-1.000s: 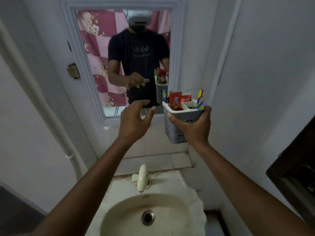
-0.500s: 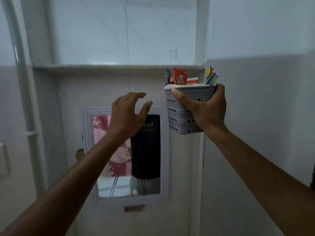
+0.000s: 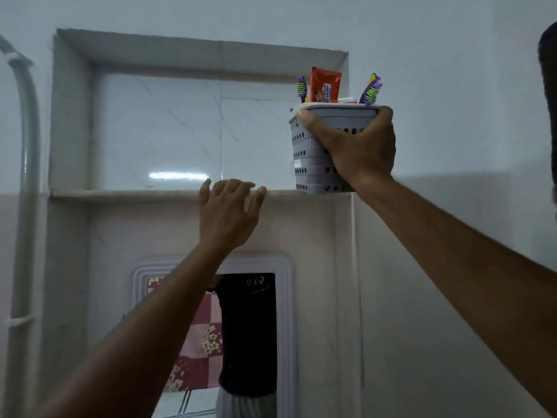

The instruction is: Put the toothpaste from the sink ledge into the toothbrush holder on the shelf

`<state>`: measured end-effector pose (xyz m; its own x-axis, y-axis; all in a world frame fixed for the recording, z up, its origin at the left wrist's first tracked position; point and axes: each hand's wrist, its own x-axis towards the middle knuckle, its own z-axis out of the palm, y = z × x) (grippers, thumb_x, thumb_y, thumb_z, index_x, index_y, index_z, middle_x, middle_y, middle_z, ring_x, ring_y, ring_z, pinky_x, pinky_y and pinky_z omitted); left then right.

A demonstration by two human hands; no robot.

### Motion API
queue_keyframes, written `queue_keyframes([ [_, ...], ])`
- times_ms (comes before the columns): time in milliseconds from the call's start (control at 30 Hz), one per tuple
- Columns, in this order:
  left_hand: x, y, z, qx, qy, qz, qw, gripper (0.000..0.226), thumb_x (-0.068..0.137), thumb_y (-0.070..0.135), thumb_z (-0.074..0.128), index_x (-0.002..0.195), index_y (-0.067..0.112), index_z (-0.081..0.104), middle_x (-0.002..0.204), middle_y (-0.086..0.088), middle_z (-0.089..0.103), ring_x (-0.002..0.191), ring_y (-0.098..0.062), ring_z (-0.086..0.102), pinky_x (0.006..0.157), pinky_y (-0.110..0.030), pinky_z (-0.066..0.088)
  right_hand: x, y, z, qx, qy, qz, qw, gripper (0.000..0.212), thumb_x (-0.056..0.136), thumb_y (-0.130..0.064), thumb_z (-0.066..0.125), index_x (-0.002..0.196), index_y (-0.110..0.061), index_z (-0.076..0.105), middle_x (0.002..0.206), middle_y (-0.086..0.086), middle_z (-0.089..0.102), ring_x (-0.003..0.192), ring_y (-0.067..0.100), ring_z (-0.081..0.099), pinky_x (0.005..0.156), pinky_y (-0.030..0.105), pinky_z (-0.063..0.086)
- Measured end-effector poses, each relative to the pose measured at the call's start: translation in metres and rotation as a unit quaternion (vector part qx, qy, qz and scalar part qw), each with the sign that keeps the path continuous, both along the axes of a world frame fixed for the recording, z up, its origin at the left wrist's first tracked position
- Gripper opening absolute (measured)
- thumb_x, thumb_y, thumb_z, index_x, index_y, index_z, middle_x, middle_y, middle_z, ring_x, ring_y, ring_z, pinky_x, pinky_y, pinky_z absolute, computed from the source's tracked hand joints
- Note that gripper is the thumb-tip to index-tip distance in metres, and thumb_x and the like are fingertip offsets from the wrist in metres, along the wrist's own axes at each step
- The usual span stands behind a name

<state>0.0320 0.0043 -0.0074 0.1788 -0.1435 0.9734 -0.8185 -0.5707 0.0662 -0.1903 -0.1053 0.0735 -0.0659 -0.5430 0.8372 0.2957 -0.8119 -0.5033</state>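
My right hand (image 3: 355, 146) grips the grey perforated toothbrush holder (image 3: 307, 158) from its right side, at the right end of the recessed shelf (image 3: 135, 194). The holder's base is level with the shelf edge; whether it rests on it I cannot tell. A red toothpaste tube (image 3: 325, 84) stands upright in the holder, with purple-and-green toothbrushes (image 3: 371, 90) on either side of it. My left hand (image 3: 229, 212) is empty, fingers spread, fingertips at the shelf's front edge left of the holder.
The shelf is a marble-lined niche in the wall above a white-framed mirror (image 3: 211, 342) that reflects a person's dark shirt. A grey pipe (image 3: 27, 176) runs up the left wall. A dark object (image 3: 550, 101) intrudes at the right edge.
My view has tilted up from the sink to the niche. My right hand has raised the holder up to the shelf's level. My left hand has risen to the shelf edge.
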Motion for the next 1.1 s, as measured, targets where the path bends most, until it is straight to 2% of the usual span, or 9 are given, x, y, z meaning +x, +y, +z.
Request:
queue_keyframes([
  [133,-0.001,-0.007,-0.002,-0.033,-0.005,0.021,0.999,0.054,0.108,0.065,0.036,0.12,0.03,0.076,0.12,0.006,0.075,0.125,-0.023,0.06,0.121,-0.049,0.029,0.013,-0.011,0.014,-0.004,0.022,-0.008,1.0,0.093,0.062,-0.089,0.089,0.121,-0.028,0.049,0.113,-0.013,0.061,0.104,0.012,0.065,0.072,0.019,0.045],
  [267,0.002,-0.006,-0.002,-0.035,-0.021,0.022,0.999,0.056,0.108,0.066,0.04,0.125,0.027,0.076,0.123,0.004,0.077,0.122,-0.023,0.064,0.116,-0.046,0.034,0.039,-0.025,0.021,-0.008,0.081,-0.01,0.997,0.104,0.069,-0.09,0.085,0.134,-0.019,0.046,0.123,-0.005,0.062,0.109,0.019,0.068,0.08,0.025,0.051],
  [333,0.003,-0.006,-0.002,-0.034,-0.022,0.026,0.999,0.057,0.107,0.066,0.041,0.125,0.025,0.076,0.122,0.003,0.078,0.119,-0.024,0.065,0.114,-0.046,0.035,0.057,-0.032,0.017,-0.002,0.125,-0.005,0.992,0.112,0.076,-0.089,0.081,0.147,-0.013,0.04,0.138,0.003,0.063,0.126,0.027,0.068,0.093,0.034,0.055],
  [400,0.002,-0.007,-0.001,-0.03,-0.02,0.034,0.999,0.058,0.107,0.067,0.041,0.124,0.025,0.076,0.121,0.002,0.078,0.118,-0.025,0.066,0.114,-0.046,0.036,0.073,-0.033,0.008,-0.011,0.157,-0.023,0.987,0.124,0.087,-0.085,0.072,0.17,-0.012,0.018,0.162,0.014,0.047,0.15,0.035,0.051,0.115,0.046,0.05],
  [467,0.003,-0.007,-0.001,-0.029,-0.022,0.038,0.999,0.058,0.107,0.067,0.041,0.124,0.024,0.077,0.12,0.002,0.079,0.116,-0.026,0.067,0.113,-0.046,0.037,0.085,-0.033,-0.001,-0.024,0.205,-0.055,0.977,0.123,0.097,-0.085,0.057,0.177,-0.024,-0.013,0.177,0.019,0.023,0.164,0.039,0.03,0.13,0.059,0.036],
  [567,0.003,-0.006,0.0,-0.027,-0.026,0.043,0.998,0.058,0.107,0.067,0.042,0.122,0.023,0.077,0.116,0.001,0.079,0.114,-0.026,0.068,0.112,-0.046,0.038,0.094,-0.039,-0.013,-0.029,0.283,-0.078,0.955,0.108,0.105,-0.085,0.037,0.172,-0.037,-0.033,0.186,0.018,-0.008,0.173,0.042,0.005,0.134,0.068,0.018],
  [633,0.002,-0.007,0.0,-0.031,-0.028,0.047,0.998,0.058,0.107,0.067,0.042,0.121,0.023,0.077,0.115,0.001,0.079,0.112,-0.027,0.068,0.112,-0.047,0.038,0.097,-0.046,-0.019,-0.038,0.317,-0.078,0.945,0.102,0.105,-0.086,0.029,0.169,-0.042,-0.037,0.185,0.019,-0.016,0.174,0.042,0.0,0.135,0.066,0.013],
  [867,0.002,-0.006,0.0,-0.034,-0.022,0.031,0.999,0.057,0.107,0.066,0.041,0.123,0.024,0.076,0.118,0.003,0.078,0.117,-0.025,0.066,0.115,-0.046,0.036,0.096,-0.055,-0.03,-0.072,0.315,-0.084,0.943,0.102,0.108,-0.082,0.034,0.17,-0.041,-0.035,0.184,0.018,-0.023,0.175,0.038,-0.007,0.135,0.067,0.013],
  [1100,-0.002,0.0,0.001,-0.017,-0.012,0.014,1.0,0.057,0.108,0.064,0.04,0.125,0.023,0.075,0.122,0.001,0.077,0.119,-0.027,0.065,0.115,-0.046,0.034,0.086,-0.062,-0.052,-0.114,0.216,-0.111,0.963,0.105,0.1,-0.076,0.061,0.181,-0.032,0.01,0.181,0.016,0.01,0.166,0.039,0.025,0.127,0.064,0.043],
])
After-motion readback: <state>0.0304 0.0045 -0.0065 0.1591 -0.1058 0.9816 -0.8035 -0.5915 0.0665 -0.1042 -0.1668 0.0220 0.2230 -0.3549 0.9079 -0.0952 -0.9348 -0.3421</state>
